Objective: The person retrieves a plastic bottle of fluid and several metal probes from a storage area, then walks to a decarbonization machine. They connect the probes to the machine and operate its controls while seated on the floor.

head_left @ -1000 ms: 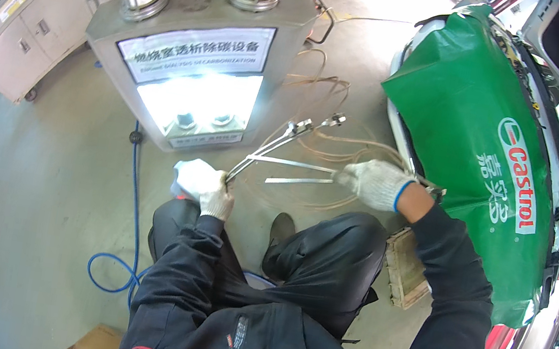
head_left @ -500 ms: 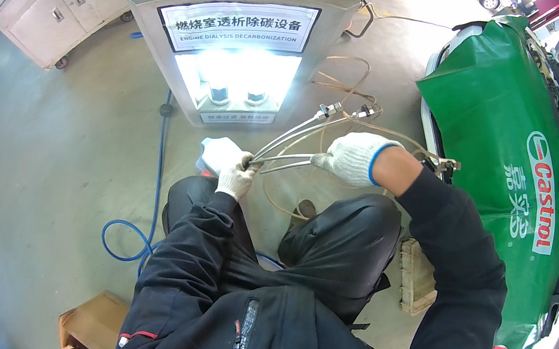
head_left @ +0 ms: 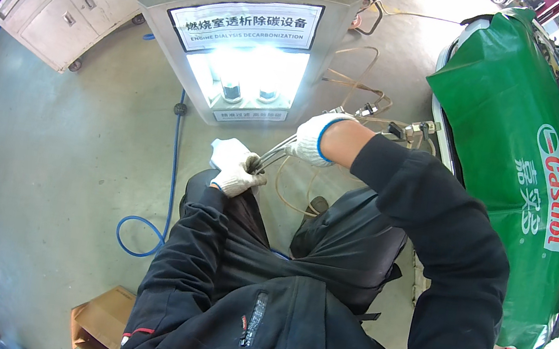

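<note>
My left hand, in a white knit glove, is closed round the lower ends of several thin metal tubes above my left knee. Farther up the same tubes, my right hand, gloved alike with a blue cuff edge, wraps round them. Just beyond my left hand is a white object, partly covered by the glove; its kind is unclear. Metal fittings and a valve-like connector with clear brownish hoses show past my right hand. The tube ends inside my left hand are hidden.
A grey metal machine with a brightly lit window stands ahead. Green cover drapes a vehicle at right. A blue hose loops on the floor at left. A cardboard box lies near left; a pale cabinet stands far left.
My right hand has moved left and down along the tubes, closer to my left hand. The tubes between the hands are now bunched together. The view has shifted slightly.
</note>
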`<state>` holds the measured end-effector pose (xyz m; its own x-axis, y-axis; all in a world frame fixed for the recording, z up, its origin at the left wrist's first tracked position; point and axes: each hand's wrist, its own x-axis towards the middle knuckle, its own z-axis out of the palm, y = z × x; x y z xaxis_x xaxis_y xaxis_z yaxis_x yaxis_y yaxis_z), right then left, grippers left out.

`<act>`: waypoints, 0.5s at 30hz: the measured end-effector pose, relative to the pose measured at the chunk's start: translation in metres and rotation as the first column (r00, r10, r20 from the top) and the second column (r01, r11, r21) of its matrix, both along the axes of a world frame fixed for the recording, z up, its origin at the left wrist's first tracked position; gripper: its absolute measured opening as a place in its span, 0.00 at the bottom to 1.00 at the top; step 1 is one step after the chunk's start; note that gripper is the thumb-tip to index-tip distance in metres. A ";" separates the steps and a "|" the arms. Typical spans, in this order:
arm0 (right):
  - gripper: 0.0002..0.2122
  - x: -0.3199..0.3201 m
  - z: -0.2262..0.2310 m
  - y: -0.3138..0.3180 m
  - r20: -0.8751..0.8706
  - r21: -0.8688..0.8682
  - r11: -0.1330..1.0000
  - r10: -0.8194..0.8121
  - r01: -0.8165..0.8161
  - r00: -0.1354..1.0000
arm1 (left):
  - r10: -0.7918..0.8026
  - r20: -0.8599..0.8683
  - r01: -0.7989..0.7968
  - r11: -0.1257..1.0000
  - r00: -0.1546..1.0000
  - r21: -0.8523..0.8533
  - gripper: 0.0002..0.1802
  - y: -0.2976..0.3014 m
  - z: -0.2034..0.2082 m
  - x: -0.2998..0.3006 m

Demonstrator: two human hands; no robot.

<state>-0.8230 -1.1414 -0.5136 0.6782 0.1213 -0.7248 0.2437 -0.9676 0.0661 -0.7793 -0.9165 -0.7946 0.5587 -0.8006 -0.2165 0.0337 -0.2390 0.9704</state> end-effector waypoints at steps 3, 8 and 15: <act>0.17 0.002 -0.002 0.011 0.060 -0.025 0.997 -0.067 0.069 0.996 | -0.047 0.100 0.039 0.995 0.994 0.087 0.16 0.003 0.008 0.001; 0.16 0.004 -0.022 0.038 0.086 -0.091 0.992 -0.081 0.089 0.993 | -0.033 0.071 0.035 0.999 0.997 -0.020 0.20 0.007 0.005 0.002; 0.15 -0.001 -0.064 0.069 0.191 -0.057 0.986 -0.143 0.157 0.971 | 0.208 0.227 -0.211 0.977 0.951 -0.013 0.17 -0.005 -0.015 -0.015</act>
